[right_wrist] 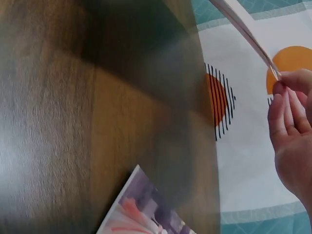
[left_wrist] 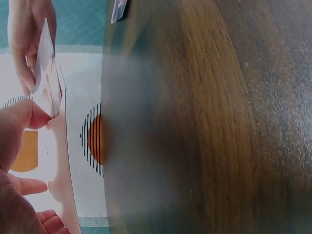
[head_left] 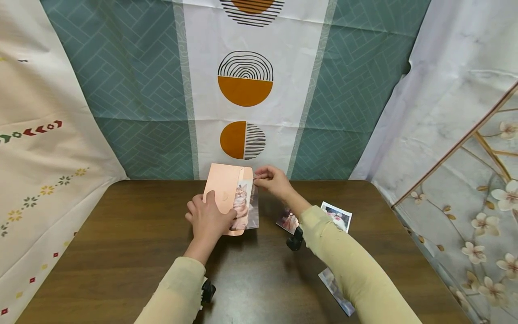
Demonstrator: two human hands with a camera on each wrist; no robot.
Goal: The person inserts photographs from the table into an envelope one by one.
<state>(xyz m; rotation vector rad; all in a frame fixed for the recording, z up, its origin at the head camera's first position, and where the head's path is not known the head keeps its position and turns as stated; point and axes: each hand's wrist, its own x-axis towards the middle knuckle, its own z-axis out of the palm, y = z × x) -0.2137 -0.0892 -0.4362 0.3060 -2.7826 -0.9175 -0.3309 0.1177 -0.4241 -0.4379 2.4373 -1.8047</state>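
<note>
My left hand (head_left: 208,218) grips a pale pink envelope (head_left: 220,177), raised over the far part of the table, with the fingers spread across its face. The left thumb presses on a picture card (head_left: 241,208) of an orange cat, which partly sticks out of the envelope's right side. Behind that card shows a greyish glossy sheet (head_left: 253,215). At the upper right corner my right hand (head_left: 275,182) pinches a thin edge between thumb and fingertips. The right wrist view shows this flat edge (right_wrist: 265,56) nearly edge-on, hiding its face.
Two picture cards, one pinkish (head_left: 288,222) and one white-bordered (head_left: 340,215), lie on the brown wooden table (head_left: 259,274) by my right forearm. Nearer lies a glossy picture strip (head_left: 336,290), partly under the right sleeve. A patterned cloth (head_left: 154,135) hangs behind the table's far edge.
</note>
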